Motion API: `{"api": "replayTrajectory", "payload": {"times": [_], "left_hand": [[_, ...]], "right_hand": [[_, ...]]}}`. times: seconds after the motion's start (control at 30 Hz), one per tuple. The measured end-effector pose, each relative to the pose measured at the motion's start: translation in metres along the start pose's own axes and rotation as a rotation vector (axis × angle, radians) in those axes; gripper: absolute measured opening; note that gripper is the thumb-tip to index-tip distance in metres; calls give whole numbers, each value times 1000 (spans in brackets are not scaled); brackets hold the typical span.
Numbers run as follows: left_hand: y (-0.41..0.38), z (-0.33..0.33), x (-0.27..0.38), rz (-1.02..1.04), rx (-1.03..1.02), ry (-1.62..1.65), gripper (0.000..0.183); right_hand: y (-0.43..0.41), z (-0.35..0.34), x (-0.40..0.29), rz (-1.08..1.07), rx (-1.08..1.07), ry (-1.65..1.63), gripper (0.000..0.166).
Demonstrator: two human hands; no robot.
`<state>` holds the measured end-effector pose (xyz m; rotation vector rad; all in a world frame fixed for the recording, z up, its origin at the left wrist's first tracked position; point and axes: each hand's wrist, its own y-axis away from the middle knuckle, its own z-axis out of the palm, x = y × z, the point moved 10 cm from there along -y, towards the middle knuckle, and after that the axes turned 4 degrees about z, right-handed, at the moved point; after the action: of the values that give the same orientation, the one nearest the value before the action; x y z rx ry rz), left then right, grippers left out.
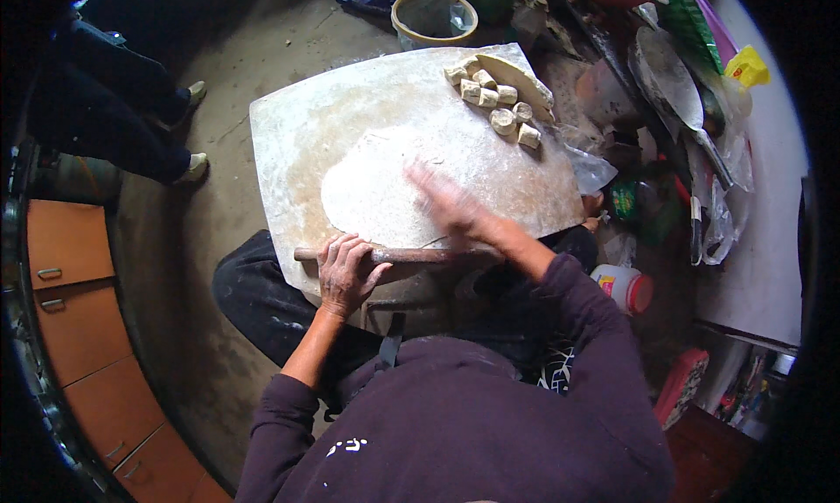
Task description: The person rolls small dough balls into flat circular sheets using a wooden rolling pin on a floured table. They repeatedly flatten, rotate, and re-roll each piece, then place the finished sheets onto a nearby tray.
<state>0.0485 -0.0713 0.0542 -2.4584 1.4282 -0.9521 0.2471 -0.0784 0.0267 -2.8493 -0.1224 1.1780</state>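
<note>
A round sheet of dough point(377, 181), heavily dusted with white flour, lies on a wide floured board point(289, 135) before me. Along the board's near edge lies a wooden rolling pin point(420, 255). My left hand point(346, 267) grips the pin near its left end, fingers over the top and thumb on the near side. Blurred by motion, my right hand point(449, 204) is over the right part of the dough sheet with its fingers stretched out and nothing visible in it. Several short dough cylinders point(487, 97) sit at the far right corner, beside a curved tan piece point(515, 80).
Beyond the board stands a bucket point(435, 17). To the right are a metal wok point(666, 76), plastic bags point(590, 168) and a red-lidded white jar point(620, 288). Another person's legs point(111, 103) are at far left, above orange cabinets point(85, 319).
</note>
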Motion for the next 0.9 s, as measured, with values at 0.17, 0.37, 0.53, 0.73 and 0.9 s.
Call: {"api": "replayTrajectory", "payload": {"times": [0.17, 0.37, 0.53, 0.73, 0.9], "left_hand": [[0, -1, -4, 10, -10, -15, 48], [0, 0, -2, 5, -39, -18, 46], [-3, 0, 1, 24, -84, -54, 40], [-16, -1, -17, 65, -24, -73, 39], [-50, -51, -39, -186, 321, -83, 36]], "right_hand": [[-44, 40, 2, -101, -162, 587, 66], [-25, 8, 22, 42, -49, 652, 68], [46, -2, -4, -125, -219, 489, 53], [61, -16, -60, -120, -95, 285, 51], [48, -17, -54, 104, 225, 266, 51]]}}
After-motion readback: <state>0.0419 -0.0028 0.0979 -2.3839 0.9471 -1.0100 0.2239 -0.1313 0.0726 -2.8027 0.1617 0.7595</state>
